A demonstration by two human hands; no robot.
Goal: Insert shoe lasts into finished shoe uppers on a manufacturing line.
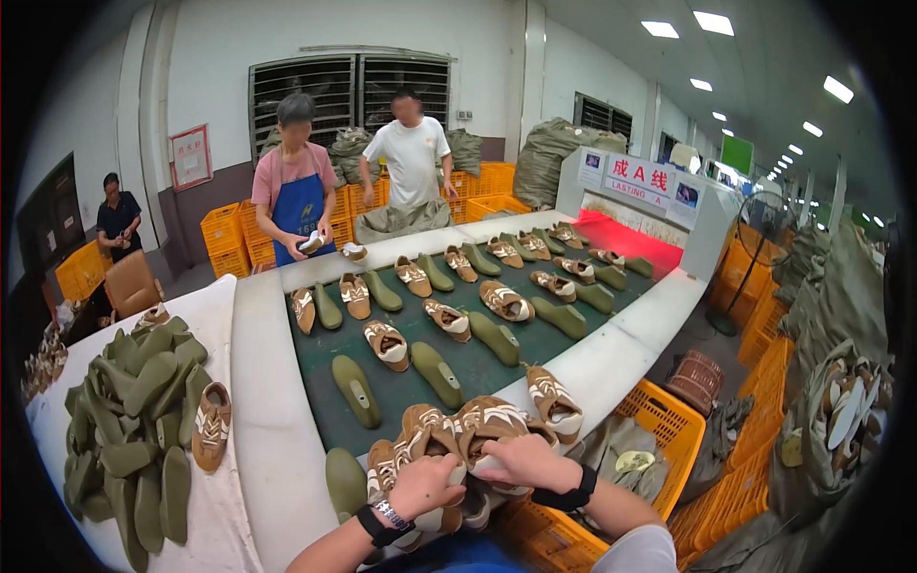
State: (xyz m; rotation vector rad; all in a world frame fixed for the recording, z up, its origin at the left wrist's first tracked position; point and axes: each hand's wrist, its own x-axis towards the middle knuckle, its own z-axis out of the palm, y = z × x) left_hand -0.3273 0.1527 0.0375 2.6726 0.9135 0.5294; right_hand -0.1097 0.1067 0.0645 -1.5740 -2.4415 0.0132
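Observation:
Several brown sneakers with white stripes are bunched at the near edge of the green conveyor belt [325, 368]. My right hand [527, 462] is closed on the heel of one sneaker [492, 417]. Beside it, my left hand [423, 485] grips another sneaker [427, 427] by its heel end; the fingertips are partly hidden. A further sneaker [554, 403] lies on the white ledge to the right. Just left of my left hand is a green shoe last [346, 480]. Two more lasts, such as one green last [355, 390], lie a little farther up the belt.
A heap of green lasts [143, 382] covers the white table at left, with a single sneaker [212, 427] beside it. Rows of sneakers and lasts fill the belt. Orange crates [659, 411] stand at my right. Across the belt, a person in a blue apron [299, 205] handles a shoe.

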